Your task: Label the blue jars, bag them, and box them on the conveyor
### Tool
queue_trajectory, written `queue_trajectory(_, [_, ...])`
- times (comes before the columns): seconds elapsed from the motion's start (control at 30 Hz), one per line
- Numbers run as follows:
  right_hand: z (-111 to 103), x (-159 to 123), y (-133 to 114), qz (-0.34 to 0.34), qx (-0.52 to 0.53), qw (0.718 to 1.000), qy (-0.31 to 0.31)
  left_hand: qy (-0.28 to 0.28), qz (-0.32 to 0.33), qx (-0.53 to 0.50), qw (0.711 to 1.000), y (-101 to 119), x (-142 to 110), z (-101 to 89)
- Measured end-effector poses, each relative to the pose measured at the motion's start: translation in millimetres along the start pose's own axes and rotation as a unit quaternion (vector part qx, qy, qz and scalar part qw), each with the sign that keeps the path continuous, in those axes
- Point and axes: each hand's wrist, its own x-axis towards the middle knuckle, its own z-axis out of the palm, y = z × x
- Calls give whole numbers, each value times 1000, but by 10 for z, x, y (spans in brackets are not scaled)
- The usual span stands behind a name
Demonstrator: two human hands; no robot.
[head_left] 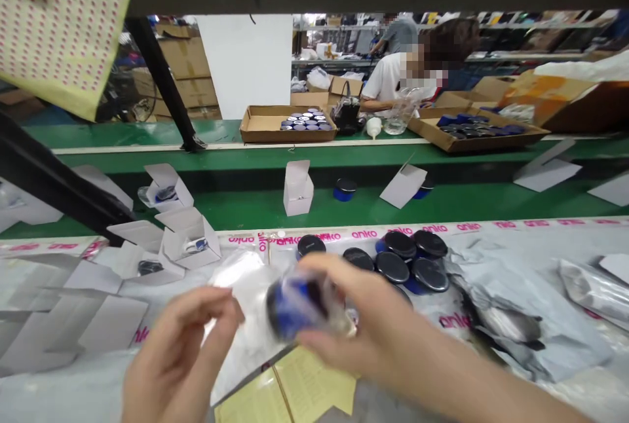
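Observation:
My right hand (354, 312) grips a blue jar (295, 305) with a dark lid, tilted on its side and smeared by motion. Clear plastic seems to be around it. To its left, my left hand (189, 344) is loosely curled, thumb a little apart from the fingers, with nothing visible in it. Beneath both hands lie a shiny clear plastic bag (240, 344) and a yellow printed sheet (295, 387). Just beyond my right hand stand several blue jars with black lids (392, 267); another such jar (311, 245) is set off to the left.
Open white boxes (190, 239) with small contents crowd the left. On the green conveyor (240, 197) are a white box (298, 190) and a blue jar (344, 189). A grey plastic bag (535, 305) lies right. Across stands a co-worker (388, 79) near cardboard trays (260, 127). A shelf beam (314, 0) crosses overhead.

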Motion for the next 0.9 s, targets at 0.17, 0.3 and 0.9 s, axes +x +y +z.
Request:
queue_trajectory(0.17, [-615,980,260,-58,-224,951,204,-171,119,159,965,-536,556,74])
queue_trajectory(0.3, [-559,1647,727,-74,-354,906,220,-189,115,135,966,-808,591,154])
queue_trajectory(0.9, [-516,1835,1094,-164,-461,864,115,-161,-88,90,979,-929,600,144])
